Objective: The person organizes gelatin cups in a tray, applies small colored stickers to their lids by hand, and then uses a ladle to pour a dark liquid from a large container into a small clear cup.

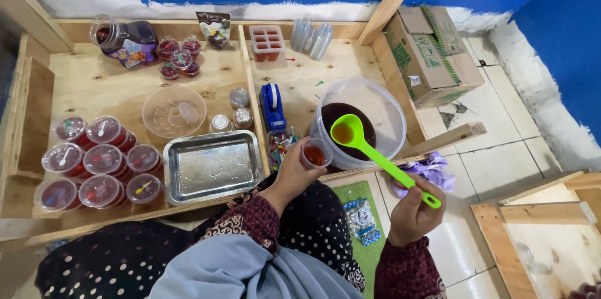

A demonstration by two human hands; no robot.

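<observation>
a small clear cup (pixel 315 153) is being held by the left hand (pixel 293 174) just beside the tub (pixel 382 102), a green ladle (pixel 369 147) is being gripped over it by the right hand (pixel 413 212), while many sealed cups (pixel 100 164) are already being kept left of it.

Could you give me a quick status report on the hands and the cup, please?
Left hand holds small clear cup, part-filled red. Right hand grips green ladle, bowl full, over the clear bucket. Nothing between ladle and cup.
</observation>
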